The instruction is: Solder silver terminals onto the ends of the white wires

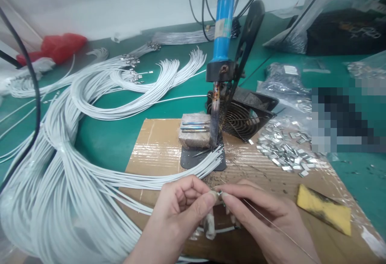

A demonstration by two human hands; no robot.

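Observation:
My left hand [183, 211] and my right hand [259, 215] meet at the fingertips, low in the middle of the view. Both are closed in a pinch around a small metal connector [220, 193], mostly hidden by the fingers. A thin solder wire [279, 228] runs through my right hand and trails to the lower right. Just beyond the hands, a bundle of white cables [169, 180] ends near a blue-handled soldering iron [224, 30], which is held upright with its tip down. Beside the tip is a worn block [195, 140] with metal rods on it.
A black fan [244, 113] stands behind the iron. Loose metal pieces [285, 151] are scattered on the cardboard [163, 157] at right, near a yellow sponge [324, 207]. Large white cable bundles [69, 175] fill the left. Plastic bags [282, 75] lie at the back right.

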